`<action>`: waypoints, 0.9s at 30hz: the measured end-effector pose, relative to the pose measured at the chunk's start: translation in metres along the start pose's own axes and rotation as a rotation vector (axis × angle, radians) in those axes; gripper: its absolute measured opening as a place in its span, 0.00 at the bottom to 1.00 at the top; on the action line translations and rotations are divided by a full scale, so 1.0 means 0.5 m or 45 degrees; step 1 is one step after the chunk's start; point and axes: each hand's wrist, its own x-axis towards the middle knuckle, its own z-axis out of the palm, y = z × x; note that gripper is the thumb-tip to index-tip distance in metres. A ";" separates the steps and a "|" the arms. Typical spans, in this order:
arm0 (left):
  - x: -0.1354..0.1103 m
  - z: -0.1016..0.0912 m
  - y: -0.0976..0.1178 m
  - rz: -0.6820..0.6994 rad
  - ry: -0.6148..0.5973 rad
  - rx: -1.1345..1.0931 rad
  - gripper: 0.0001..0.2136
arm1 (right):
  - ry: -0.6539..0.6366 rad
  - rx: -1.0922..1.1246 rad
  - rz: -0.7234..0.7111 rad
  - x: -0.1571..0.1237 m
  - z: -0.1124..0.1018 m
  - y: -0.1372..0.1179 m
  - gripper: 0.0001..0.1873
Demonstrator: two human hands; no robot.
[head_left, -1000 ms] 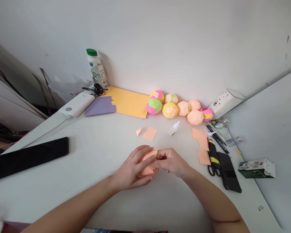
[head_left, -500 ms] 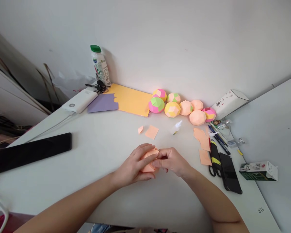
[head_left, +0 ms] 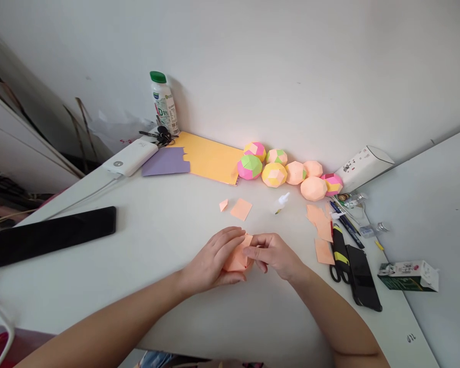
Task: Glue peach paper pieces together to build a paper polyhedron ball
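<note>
An orange folded-paper ball (head_left: pixel 236 257) is between my hands above the white desk. My left hand (head_left: pixel 215 259) wraps round its left side, thumb below and fingers over the top. On its right edge, my right hand (head_left: pixel 272 254) pinches the paper between thumb and bent forefinger. The ball's underside is hidden. Beyond the hands lie a small folded orange piece (head_left: pixel 224 205) and a square orange paper (head_left: pixel 241 209). A small white glue bottle (head_left: pixel 282 202) lies to their right.
Several finished paper balls (head_left: pixel 275 175) line the wall behind yellow paper (head_left: pixel 214 159) and purple paper (head_left: pixel 165 162). At right are orange sheets (head_left: pixel 324 251), scissors (head_left: pixel 339 273), a phone (head_left: pixel 364 278) and a carton (head_left: pixel 408 275). A black slab-like device (head_left: pixel 55 236) and a power bank (head_left: pixel 132 157) occupy the left.
My left fingers have drawn back a little, baring more of the ball's face. My right thumb has shifted up onto its edge. The whole view has moved slightly.
</note>
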 end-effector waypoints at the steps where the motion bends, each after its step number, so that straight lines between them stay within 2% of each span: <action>1: 0.000 0.000 0.000 0.003 0.006 -0.007 0.32 | 0.003 0.009 0.006 0.000 0.000 0.001 0.17; 9: -0.002 0.000 0.001 -0.038 0.013 -0.079 0.17 | 0.037 0.079 0.043 0.002 0.005 0.004 0.16; 16: -0.005 0.000 -0.001 -0.130 0.016 -0.178 0.18 | -0.152 -0.041 -0.021 0.009 -0.024 0.000 0.18; 27: -0.005 -0.001 0.004 -0.152 0.016 -0.086 0.19 | -0.090 -0.143 -0.160 0.009 -0.012 -0.001 0.15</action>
